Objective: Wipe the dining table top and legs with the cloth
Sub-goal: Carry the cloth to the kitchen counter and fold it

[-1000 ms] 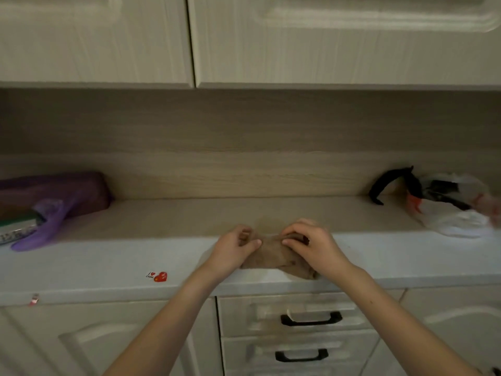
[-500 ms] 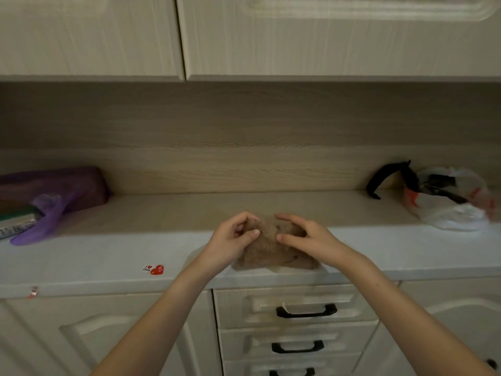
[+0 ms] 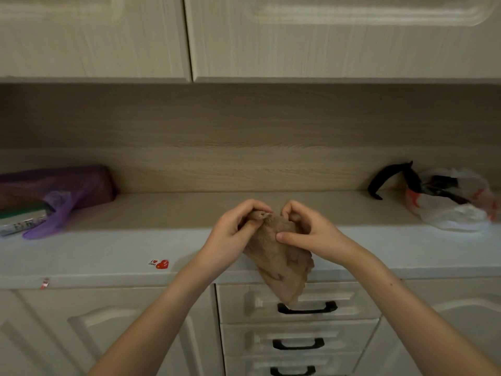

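A brown cloth [image 3: 276,260] hangs in front of the counter edge, bunched at the top and drooping to a point over the top drawer. My left hand [image 3: 230,234] pinches its upper left corner. My right hand [image 3: 306,230] grips its upper right part, thumb pressed on the front of the fabric. Both hands meet above the light countertop [image 3: 108,253]. No dining table is in view.
A purple bag over a dark box [image 3: 54,191] lies at the counter's left. A white plastic bag [image 3: 455,204] and a black curved object [image 3: 387,176] sit at the right. Wall cupboards [image 3: 244,36] hang overhead. Drawers with black handles [image 3: 306,308] are below.
The cloth lay flat on the counter edge under both hands; now it is lifted off the surface and hangs down from my fingers, with the hands drawn closer together.
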The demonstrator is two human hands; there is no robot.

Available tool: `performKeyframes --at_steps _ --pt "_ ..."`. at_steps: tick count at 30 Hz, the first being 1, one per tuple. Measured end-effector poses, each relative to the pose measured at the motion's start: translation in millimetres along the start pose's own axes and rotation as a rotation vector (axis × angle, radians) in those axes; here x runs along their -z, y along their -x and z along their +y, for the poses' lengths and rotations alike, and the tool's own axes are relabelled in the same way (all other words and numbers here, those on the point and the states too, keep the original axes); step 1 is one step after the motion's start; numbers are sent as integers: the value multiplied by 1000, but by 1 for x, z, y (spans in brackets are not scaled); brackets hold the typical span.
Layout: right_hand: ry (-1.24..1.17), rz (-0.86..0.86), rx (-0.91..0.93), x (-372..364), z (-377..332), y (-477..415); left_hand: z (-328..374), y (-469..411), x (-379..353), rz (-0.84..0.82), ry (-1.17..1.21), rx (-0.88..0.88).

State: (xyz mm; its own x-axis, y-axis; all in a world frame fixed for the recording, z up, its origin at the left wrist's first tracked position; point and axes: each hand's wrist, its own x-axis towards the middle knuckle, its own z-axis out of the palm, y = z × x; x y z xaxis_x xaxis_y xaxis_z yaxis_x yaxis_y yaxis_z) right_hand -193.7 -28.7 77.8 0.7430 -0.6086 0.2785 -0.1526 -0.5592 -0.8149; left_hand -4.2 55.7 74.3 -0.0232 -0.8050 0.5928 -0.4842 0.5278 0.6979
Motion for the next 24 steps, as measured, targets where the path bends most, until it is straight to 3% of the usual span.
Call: performKeyframes --at_steps 5,8,16,24 --pt "83 23 -30 -10 3 0 -8 6 3 31 -124 41" --pt "114 134 -23 -21 9 1 -14 9 4 99 -216 88" --pt "188 370 99 -46 12 9 1 14 8 166 -274 -53" --pt "-263 97 28 -31 -21 29 35 21 22 157 -290 -105"
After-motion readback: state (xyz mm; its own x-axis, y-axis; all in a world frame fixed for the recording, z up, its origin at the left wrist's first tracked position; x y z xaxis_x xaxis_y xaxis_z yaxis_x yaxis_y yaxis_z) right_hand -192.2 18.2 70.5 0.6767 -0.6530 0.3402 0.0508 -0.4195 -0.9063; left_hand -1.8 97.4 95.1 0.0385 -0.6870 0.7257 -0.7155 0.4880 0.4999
